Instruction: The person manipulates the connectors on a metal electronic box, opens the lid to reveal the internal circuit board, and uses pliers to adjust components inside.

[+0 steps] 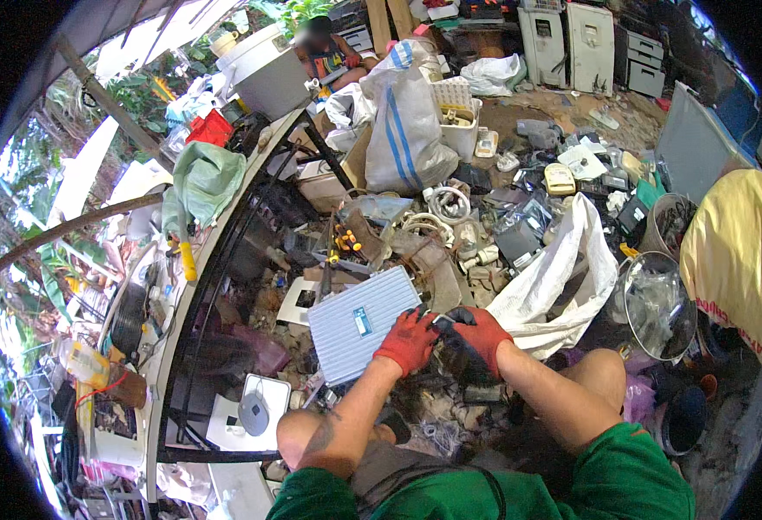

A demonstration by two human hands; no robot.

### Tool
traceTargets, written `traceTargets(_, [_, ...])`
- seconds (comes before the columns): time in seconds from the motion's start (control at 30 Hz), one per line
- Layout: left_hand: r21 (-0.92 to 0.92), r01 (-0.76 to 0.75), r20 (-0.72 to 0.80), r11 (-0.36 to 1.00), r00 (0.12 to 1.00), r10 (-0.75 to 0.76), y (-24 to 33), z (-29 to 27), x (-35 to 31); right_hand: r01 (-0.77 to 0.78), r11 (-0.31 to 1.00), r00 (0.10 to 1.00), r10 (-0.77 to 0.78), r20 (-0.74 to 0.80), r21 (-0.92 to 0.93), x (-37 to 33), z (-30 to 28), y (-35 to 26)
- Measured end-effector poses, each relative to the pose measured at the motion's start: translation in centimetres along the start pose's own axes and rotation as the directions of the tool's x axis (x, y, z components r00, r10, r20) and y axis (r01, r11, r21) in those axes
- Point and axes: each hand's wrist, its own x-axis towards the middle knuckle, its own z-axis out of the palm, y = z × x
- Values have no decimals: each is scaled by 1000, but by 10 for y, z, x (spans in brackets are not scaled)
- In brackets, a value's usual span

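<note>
In front of me lies a light grey-blue ribbed panel (346,342) with a small blue label on its face. My left hand (409,340), in a red glove, overlaps the panel's right edge with its fingers curled. Close beside it is my right hand (481,338), in a red and black glove, also closed. A small pale piece (440,320) shows between the fingertips of both hands; its kind is too small to make out. Whether my left hand touches the panel, I cannot tell.
Mixed scrap surrounds me. A white sack (563,290) lies to the right, near a clear round tub (658,303). Yellow-handled tools (344,243) stand beyond the panel. A metal-framed table (169,364) runs along the left. Another person (333,56) sits farther back.
</note>
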Motion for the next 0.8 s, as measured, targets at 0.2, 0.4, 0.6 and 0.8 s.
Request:
traceTargets(0.2, [-22,8,-28,1000,1000,-9,-3,8,-3,-35,999,999,34,23,39,-4,3,-5])
traceTargets(0.4, [-29,-7,-12,1000,1000,7,3,-2,4,42,999,999,-43,7,14,-2,-6,0])
traceTargets(0.6, [-7,18,-36,1000,999,-19,-1,2,3,12,1000,999,-12,33,-20,-8,-2,-12])
traceTargets(0.8, [-18,-22,-36,1000,999,21,2,-10,2,-3,1000,1000,3,-6,-14,-11,-5,-13])
